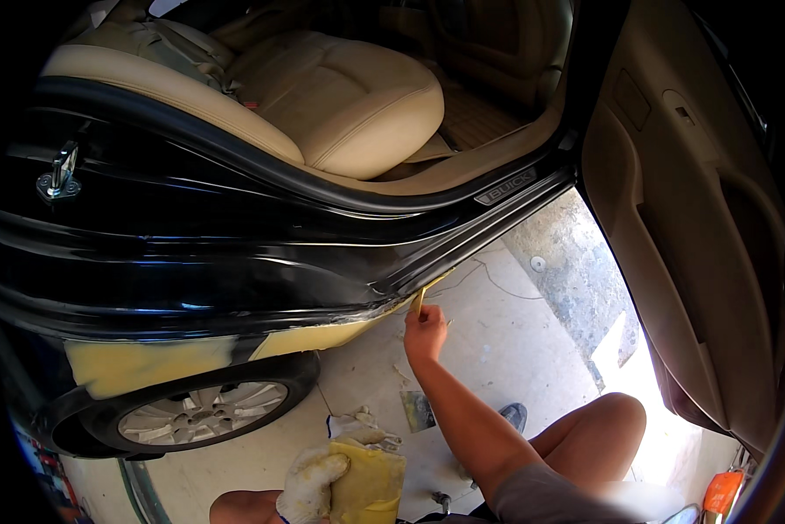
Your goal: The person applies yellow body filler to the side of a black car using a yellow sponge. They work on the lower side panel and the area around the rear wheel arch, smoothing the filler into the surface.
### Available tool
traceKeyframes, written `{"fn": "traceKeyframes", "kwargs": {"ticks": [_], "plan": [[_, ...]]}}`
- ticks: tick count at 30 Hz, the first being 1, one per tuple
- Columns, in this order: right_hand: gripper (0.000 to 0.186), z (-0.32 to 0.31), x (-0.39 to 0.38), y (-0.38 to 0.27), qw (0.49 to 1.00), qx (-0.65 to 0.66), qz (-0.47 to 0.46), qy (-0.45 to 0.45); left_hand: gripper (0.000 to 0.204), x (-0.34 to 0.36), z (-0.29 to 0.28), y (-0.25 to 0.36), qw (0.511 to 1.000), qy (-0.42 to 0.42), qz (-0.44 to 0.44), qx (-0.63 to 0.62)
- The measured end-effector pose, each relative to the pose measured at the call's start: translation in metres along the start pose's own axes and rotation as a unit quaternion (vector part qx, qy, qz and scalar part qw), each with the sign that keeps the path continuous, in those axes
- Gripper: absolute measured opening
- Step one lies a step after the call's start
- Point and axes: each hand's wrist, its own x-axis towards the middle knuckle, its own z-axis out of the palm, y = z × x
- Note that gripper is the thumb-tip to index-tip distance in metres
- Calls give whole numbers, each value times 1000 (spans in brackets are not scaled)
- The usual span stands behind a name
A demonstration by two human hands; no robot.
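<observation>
My bare right hand (425, 332) pinches a thin yellow strip (421, 303), possibly a filler spreader, against the lower sill edge of a black car. Yellow filler (309, 339) coats the lower body edge behind it, and a larger yellow patch (148, 362) covers the panel above the wheel arch. Low in view, my left hand (309, 485) wears a stained white work glove and grips a yellow-smeared board (368, 485). Its fingers are partly hidden. Just beyond the board lies another whitish glove (363, 428), seemingly loose.
The rear door (681, 192) stands wide on the right, and a tan seat (349, 105) shows inside. A silver wheel (202, 415) sits at lower left. A dark shoe (515, 417) and a small stained sheet (418, 410) rest on the pale floor. An orange object (722, 492) is at lower right.
</observation>
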Motion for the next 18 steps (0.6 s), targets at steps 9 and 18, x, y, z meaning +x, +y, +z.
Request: {"fn": "traceKeyframes", "kwargs": {"ticks": [9,18], "plan": [[13,1,-17,-5,995,-33,-81,-42,54,1,-4,-3,1000,-21,10,-2],[19,-8,-23,-7,979,-124,-128,-97,51,1,-4,-3,999,-37,4,14]]}}
